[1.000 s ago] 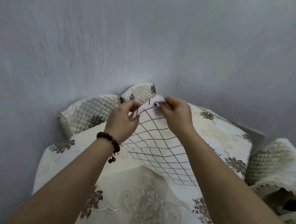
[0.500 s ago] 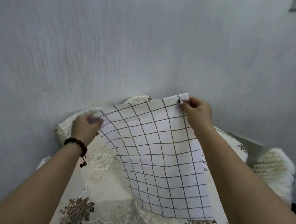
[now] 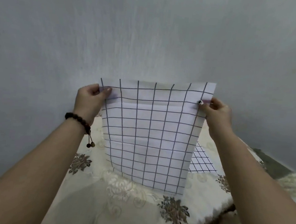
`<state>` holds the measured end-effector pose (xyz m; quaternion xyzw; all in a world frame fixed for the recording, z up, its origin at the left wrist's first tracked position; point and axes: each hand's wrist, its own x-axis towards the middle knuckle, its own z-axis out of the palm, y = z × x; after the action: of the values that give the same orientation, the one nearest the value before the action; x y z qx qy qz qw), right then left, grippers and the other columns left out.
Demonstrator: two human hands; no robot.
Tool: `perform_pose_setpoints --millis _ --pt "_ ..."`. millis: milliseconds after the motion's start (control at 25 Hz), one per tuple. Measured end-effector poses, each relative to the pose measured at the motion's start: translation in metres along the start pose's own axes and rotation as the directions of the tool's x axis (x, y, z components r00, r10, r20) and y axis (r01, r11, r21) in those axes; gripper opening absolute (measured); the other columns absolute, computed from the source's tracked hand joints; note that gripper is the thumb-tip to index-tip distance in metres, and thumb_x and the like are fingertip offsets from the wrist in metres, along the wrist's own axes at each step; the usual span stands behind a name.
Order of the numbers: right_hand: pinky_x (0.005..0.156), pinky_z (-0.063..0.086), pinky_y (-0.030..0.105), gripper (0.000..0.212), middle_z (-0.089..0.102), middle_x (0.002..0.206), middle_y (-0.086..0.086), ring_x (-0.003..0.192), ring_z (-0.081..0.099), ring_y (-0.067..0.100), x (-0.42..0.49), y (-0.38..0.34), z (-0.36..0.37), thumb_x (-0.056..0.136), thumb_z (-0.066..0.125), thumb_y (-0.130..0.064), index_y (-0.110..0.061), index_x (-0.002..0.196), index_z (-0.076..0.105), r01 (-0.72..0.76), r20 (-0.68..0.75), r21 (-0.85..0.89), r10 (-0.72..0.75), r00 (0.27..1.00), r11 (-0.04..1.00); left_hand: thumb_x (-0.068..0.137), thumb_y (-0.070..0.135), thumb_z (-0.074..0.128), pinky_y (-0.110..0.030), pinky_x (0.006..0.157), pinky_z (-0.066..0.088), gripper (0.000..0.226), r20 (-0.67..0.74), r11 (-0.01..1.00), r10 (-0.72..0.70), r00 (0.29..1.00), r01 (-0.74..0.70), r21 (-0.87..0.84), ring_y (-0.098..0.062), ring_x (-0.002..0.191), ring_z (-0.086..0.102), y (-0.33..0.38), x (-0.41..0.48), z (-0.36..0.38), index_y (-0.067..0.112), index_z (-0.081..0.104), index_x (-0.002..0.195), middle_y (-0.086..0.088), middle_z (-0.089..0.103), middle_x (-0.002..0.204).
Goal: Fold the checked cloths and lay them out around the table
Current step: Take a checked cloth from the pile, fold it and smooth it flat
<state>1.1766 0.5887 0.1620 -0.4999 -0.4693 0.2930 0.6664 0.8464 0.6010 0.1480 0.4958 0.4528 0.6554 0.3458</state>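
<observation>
A pale wall (image 3: 151, 31) fills the upper half, and below it stands the counter (image 3: 116, 208) under a cream floral cover. Held up in the air above the counter, the checked cloth (image 3: 148, 135) hangs as one flat sheet facing the person, with faint creases across it. Its lower edge hangs close to the cover, though I cannot tell whether it touches. A second checked cloth (image 3: 202, 162) lies on the counter behind the sheet's right edge (most of it is hidden). The left grip (image 3: 92, 97) pinches the top left corner with the thumb in front. The right grip (image 3: 216, 112) pinches the top right corner, just beside a small black-and-white tag (image 3: 200, 102). A beaded bracelet (image 3: 78, 119) circles the left wrist. The step in hand looks like squaring up the sheet before its first fold. The next move calls for bringing edge to edge, with both pinches kept firm so the grid lines match.
</observation>
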Motion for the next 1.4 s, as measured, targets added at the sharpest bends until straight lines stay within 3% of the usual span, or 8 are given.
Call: perform_pose_setpoints --millis 200,320,400,520,800,960,1120,1400 --pt "0.076 0.054 0.025 0.019 0.072 0.070 -0.014 0.073 0.066 0.006 -0.013 -0.005 -0.014 0.082 0.065 -0.003 -0.021 0.081 0.069 -0.020 0.066 0.076 0.015 0.998 0.997 0.085 0.017 0.067 -0.029 0.068 0.050 0.017 -0.044 0.996 0.056 0.997 -0.053 0.073 -0.014 0.072 0.061 0.022 -0.040 -0.008 0.018 0.063 0.068 0.001 0.066 0.072" --pt "0.086 0.053 0.035 0.019 0.073 0.071 -0.014 0.078 0.066 0.012 -0.024 -0.005 -0.022 0.082 0.066 -0.003 -0.022 0.080 0.070 -0.022 0.077 0.101 0.015 0.997 0.995 0.086 0.019 0.067 -0.027 0.070 0.048 0.015 -0.046 0.994 0.058 0.997 -0.054 0.098 -0.013 0.073 0.060 0.031 -0.058 -0.011 0.017 0.062 0.071 0.000 0.064 0.075" --pt "0.089 0.052 0.038 0.020 0.073 0.072 -0.013 0.080 0.066 0.013 -0.031 -0.004 -0.029 0.082 0.065 -0.003 -0.022 0.081 0.070 -0.020 0.087 0.108 0.011 0.996 0.994 0.085 0.021 0.067 -0.031 0.074 0.050 0.014 -0.037 0.992 0.065 0.997 -0.060 0.109 -0.014 0.077 0.061 0.032 -0.067 -0.013 0.011 0.063 0.077 -0.005 0.064 0.081" --pt "0.090 0.052 0.041 0.018 0.073 0.072 -0.013 0.081 0.065 0.014 -0.049 -0.004 -0.041 0.082 0.065 -0.003 -0.021 0.081 0.070 -0.021 0.078 0.097 0.013 0.997 0.995 0.080 0.030 0.070 -0.048 0.084 0.053 0.036 -0.017 0.994 0.056 0.998 -0.054 0.097 -0.021 0.082 0.062 0.036 -0.088 -0.018 -0.005 0.062 0.089 -0.013 0.064 0.086" --pt "0.089 0.053 0.039 0.015 0.070 0.086 0.000 0.085 0.064 0.019 -0.080 -0.017 -0.068 0.079 0.066 -0.007 -0.021 0.083 0.069 0.026 0.048 0.076 -0.030 0.998 0.997 0.070 0.040 0.074 -0.064 0.079 0.049 0.046 0.011 0.996 0.026 1.000 -0.027 0.087 -0.027 0.079 0.059 0.046 -0.125 -0.020 -0.001 0.063 0.085 -0.016 0.063 0.084" --pt "0.083 0.052 0.032 0.015 0.068 0.085 0.000 0.083 0.062 0.017 -0.073 -0.024 -0.075 0.081 0.066 -0.005 -0.015 0.092 0.069 0.045 0.032 0.057 -0.046 0.998 0.997 0.083 0.019 0.068 -0.052 0.085 0.054 0.011 -0.007 0.993 0.063 0.998 -0.062 0.100 -0.024 0.082 0.066 0.055 -0.131 -0.007 0.014 0.065 0.075 -0.009 0.067 0.081" --pt "0.078 0.052 0.024 0.019 0.067 0.083 -0.004 0.078 0.062 0.012 -0.046 -0.020 -0.076 0.083 0.065 -0.005 -0.011 0.100 0.068 0.047 0.063 0.028 -0.048 0.997 0.999 0.082 0.020 0.068 -0.051 0.087 0.054 0.010 -0.052 0.991 0.069 0.996 -0.063 0.115 -0.024 0.084 0.064 0.052 -0.121 0.009 0.010 0.069 0.082 -0.014 0.066 0.089" --pt "0.081 0.051 0.032 0.015 0.068 0.071 -0.010 0.076 0.061 0.013 0.041 0.040 -0.069 0.082 0.065 -0.004 -0.019 0.079 0.069 -0.046 0.218 -0.007 0.046 0.975 0.999 0.087 0.016 0.065 -0.025 0.074 0.055 0.010 -0.221 0.982 0.001 0.975 0.041 0.186 -0.012 0.075 0.062 0.016 -0.095 0.065 0.007 0.068 0.090 -0.002 0.066 0.081"
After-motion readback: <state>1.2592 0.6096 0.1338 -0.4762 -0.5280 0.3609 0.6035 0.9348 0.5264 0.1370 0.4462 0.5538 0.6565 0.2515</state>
